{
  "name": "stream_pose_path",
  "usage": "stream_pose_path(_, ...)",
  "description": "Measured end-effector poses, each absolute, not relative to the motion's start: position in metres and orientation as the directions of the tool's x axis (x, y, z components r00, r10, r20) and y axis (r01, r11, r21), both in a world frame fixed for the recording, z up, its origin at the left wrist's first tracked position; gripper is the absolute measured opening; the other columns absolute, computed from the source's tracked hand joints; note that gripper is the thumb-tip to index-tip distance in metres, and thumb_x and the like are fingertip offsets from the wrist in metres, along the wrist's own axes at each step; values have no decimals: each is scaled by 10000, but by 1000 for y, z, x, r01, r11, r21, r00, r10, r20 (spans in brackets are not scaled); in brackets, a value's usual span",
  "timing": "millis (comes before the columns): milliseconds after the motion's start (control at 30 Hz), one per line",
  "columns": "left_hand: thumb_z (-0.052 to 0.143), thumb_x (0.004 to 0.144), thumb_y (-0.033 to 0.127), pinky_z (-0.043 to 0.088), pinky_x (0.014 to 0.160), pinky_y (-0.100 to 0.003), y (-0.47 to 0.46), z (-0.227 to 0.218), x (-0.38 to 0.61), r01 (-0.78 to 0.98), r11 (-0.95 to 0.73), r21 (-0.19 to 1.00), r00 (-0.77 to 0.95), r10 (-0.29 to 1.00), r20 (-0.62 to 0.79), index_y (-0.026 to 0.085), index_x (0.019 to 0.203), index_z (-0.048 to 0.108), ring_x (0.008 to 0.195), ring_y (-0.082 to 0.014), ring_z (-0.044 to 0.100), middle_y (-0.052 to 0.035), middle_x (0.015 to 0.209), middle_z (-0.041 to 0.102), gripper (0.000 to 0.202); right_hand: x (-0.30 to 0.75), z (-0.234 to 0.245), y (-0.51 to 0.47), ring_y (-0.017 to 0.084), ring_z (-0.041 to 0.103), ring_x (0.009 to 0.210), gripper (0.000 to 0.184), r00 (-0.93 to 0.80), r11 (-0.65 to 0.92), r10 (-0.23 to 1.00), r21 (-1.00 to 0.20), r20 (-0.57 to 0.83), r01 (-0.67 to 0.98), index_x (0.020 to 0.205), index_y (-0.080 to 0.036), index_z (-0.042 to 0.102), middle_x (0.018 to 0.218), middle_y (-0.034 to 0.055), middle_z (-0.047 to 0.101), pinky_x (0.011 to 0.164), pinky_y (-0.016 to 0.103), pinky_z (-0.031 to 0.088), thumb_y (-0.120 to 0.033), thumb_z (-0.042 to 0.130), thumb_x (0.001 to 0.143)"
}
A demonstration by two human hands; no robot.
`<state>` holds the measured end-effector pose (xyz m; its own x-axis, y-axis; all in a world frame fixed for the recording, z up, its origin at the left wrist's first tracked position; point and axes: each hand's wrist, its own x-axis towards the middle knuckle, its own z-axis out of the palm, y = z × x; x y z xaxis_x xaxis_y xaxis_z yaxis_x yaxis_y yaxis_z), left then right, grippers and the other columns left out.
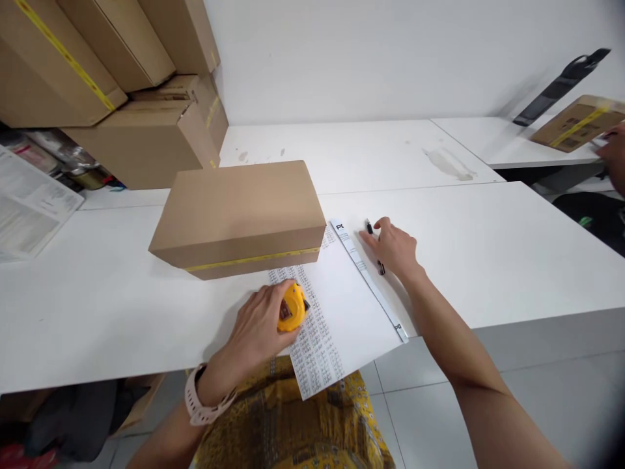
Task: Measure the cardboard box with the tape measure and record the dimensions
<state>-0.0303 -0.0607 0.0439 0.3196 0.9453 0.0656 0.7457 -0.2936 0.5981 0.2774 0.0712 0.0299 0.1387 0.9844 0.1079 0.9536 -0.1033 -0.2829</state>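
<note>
My left hand is wrapped round a yellow tape measure, which rests on a printed sheet of paper near the table's front edge. Just behind it stands a closed brown cardboard box with a yellow tape stripe along its front. My right hand lies at the paper's right edge with its fingers curled over a black pen on the white table. The paper overhangs the front edge of the table.
Stacked cardboard boxes fill the back left corner, with printed papers beside them. At the far right another person's hand is by a flat carton and a black object on a second table.
</note>
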Motion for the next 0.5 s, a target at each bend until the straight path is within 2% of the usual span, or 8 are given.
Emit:
stream_pose_path(67, 723, 781, 216, 519, 927, -536, -47, 42, -31, 831, -341, 439, 347, 935, 70, 230, 1379, 495, 1079, -364, 640, -120, 1175, 690, 640, 281, 23, 81, 318, 660, 840, 398, 97, -91, 995, -210, 15, 973, 1260, -164, 539, 994, 163, 726, 618, 355, 396, -438, 480, 977)
stream_pose_path(133, 672, 827, 205, 517, 943, -546, -37, 42, -30, 879, -374, 297, 353, 927, 124, 183, 1374, 501, 1130, -376, 619, -151, 1232, 673, 574, 283, 17, 82, 303, 662, 829, 396, 36, -35, 999, -200, 2, 979, 1346, -153, 503, 1037, 171, 721, 640, 356, 407, -302, 418, 990)
stream_pose_path(200, 612, 883, 200, 498, 989, -554, -30, 43, -25, 896, -407, 177, 366, 903, 225, 141, 1363, 511, 1203, -385, 585, -188, 1317, 633, 494, 287, 14, 80, 281, 658, 797, 407, 14, -2, 999, -304, 37, 953, 1347, -149, 529, 1004, 158, 722, 667, 367, 429, -224, 387, 973)
stream_pose_path(233, 583, 909, 203, 487, 1013, -553, -28, 44, -20, 892, -431, 135, 384, 881, 275, 128, 1360, 513, 1231, -384, 570, -199, 1344, 616, 462, 290, 13, 79, 267, 653, 769, 397, 32, -5, 998, -419, 57, 908, 1317, -151, 562, 952, 139, 722, 676, 371, 445, -226, 391, 966)
stream_pose_path(300, 534, 953, 213, 464, 1068, -531, -25, 45, -7, 855, -509, 99, 456, 830, 322, 119, 1377, 499, 1281, -361, 549, -200, 1381, 595, 436, 297, 15, 78, 235, 645, 709, 355, 91, -17, 994, -725, 63, 688, 1222, -163, 629, 834, 92, 710, 686, 379, 488, -279, 430, 951)
stream_pose_path(367, 518, 975, 235, 438, 1118, -491, -21, 42, 9, 787, -606, 116, 559, 780, 280, 113, 1406, 473, 1336, -329, 522, -190, 1421, 574, 451, 301, 19, 78, 219, 672, 730, 322, 102, 6, 994, -946, 41, 324, 1147, -182, 667, 811, 68, 717, 727, 392, 539, -341, 503, 920)
stream_pose_path(433, 540, 981, 284, 405, 1156, -466, -13, 36, 27, 733, -663, 149, 642, 748, 172, 90, 1431, 450, 1408, -323, 469, -202, 1481, 529, 498, 302, 25, 76, 226, 711, 844, 304, 64, 54, 996, -997, 57, 46, 1102, -195, 683, 896, 74, 749, 814, 410, 567, -371, 619, 863)
stream_pose_path(500, 570, 982, 382, 357, 1188, -471, -3, 28, 42, 711, -681, 175, 683, 728, 55, 69, 1460, 421, 1487, -342, 373, -232, 1556, 447, 590, 297, 28, 73, 230, 720, 921, 338, 44, 102, 994, -994, 100, -47, 1080, -208, 677, 959, 73, 763, 871, 417, 571, -388, 735, 800)
